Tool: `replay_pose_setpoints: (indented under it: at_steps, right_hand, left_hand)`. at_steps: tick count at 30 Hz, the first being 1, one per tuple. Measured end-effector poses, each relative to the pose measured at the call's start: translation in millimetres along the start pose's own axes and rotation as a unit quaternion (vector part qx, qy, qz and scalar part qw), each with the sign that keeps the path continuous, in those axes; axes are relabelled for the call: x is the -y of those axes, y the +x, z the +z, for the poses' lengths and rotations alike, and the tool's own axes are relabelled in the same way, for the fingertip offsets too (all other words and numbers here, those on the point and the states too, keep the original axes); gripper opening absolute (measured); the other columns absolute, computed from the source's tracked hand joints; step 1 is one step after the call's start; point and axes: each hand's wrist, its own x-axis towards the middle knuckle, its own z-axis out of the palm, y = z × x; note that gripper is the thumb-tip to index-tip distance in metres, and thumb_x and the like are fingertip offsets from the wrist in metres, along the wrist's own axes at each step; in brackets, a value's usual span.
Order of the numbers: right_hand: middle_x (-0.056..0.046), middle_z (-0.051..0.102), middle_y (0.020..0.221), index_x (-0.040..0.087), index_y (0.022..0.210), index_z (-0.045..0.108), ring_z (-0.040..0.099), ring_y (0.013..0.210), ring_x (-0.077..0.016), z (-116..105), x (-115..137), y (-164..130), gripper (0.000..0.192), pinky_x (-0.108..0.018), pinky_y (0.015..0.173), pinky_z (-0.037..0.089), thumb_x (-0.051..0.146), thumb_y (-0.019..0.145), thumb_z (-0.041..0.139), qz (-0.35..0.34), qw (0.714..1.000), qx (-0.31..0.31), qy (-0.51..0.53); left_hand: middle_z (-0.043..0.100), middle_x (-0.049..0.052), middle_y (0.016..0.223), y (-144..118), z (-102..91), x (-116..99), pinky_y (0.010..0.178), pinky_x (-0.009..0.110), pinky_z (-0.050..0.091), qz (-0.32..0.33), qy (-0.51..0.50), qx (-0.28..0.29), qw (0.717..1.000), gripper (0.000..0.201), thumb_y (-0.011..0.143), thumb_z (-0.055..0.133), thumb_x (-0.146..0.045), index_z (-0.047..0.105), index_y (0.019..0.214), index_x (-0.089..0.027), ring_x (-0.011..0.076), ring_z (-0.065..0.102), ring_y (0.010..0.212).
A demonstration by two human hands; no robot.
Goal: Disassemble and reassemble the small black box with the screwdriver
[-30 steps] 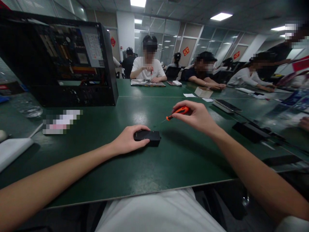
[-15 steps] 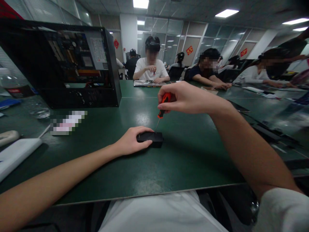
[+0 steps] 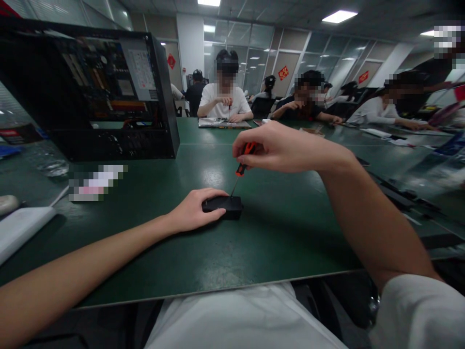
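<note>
A small black rectangular box (image 3: 232, 209) lies on the green table (image 3: 203, 261) in front of me. My left hand (image 3: 198, 209) grips its left end, thumb on the near side and fingers over the far side. An orange-and-black screwdriver (image 3: 240, 168) slants down from my right hand (image 3: 263, 148), whose fingers are wrapped round the handle. Its thin metal shaft reaches the top of the box near the right end. Whether the tip sits in a screw is too small to tell.
An opened black computer case (image 3: 165, 97) stands at the back left. Left of me are a plastic bottle (image 3: 51, 157) and a white power strip (image 3: 25, 225). Dark parts (image 3: 407, 196) lie at the right. Across the table a person in a white shirt (image 3: 225, 99) works with a screwdriver.
The screwdriver tip has come down onto the box top and the shaft leans slightly differently. My view has shifted a little. Across the table, the person in dark clothes has raised a hand.
</note>
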Motion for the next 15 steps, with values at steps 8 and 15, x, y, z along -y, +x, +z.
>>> replay_pose_setpoints:
  at_steps: [8,15]
  right_hand:
    - [0.002,0.072,0.08,0.019,0.094,0.072,0.065,0.069,-0.0111,-1.5,-3.1,-1.5,0.013,-0.023,0.062,0.046,0.026,0.089,0.062,-0.005,1.0,0.01,-0.001]
    - [-0.002,0.075,0.089,0.017,0.103,0.074,0.066,0.076,-0.0129,-2.0,6.3,-2.4,0.021,-0.024,0.068,0.047,0.025,0.092,0.058,-0.027,0.999,0.036,-0.011]
  left_hand:
    - [0.075,0.007,0.115,-0.4,-0.2,0.8,0.093,0.032,0.052,0.006,-0.001,-0.002,1.0,0.036,0.09,0.067,-0.034,0.07,0.121,-0.017,0.0234,0.07,0.101]
    - [0.075,0.007,0.116,-0.1,0.3,1.5,0.092,0.031,0.051,0.006,-0.001,0.008,1.0,0.037,0.091,0.067,-0.034,0.069,0.123,-0.016,0.0228,0.069,0.101]
